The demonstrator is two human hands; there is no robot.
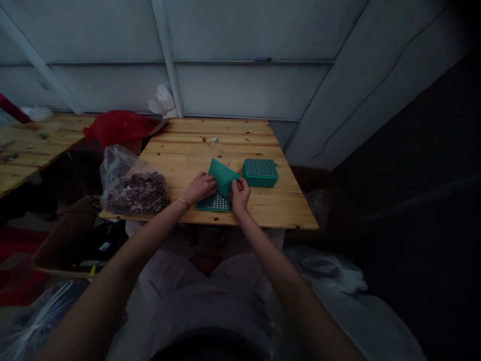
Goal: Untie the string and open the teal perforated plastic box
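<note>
A thin green perforated panel is tilted above a green tray with rows of pale round pieces, near the table's front edge. My right hand pinches the panel's right corner. At the panel's left side is my left hand, its fingers bent and closed against the panel and over the tray's left part. A green box with rows of round pieces on top rests to the right of my hands.
On the wooden table, a clear bag of brown pieces lies at the left and small bits lie farther back. A red bag is at the back left; an open carton stands below left.
</note>
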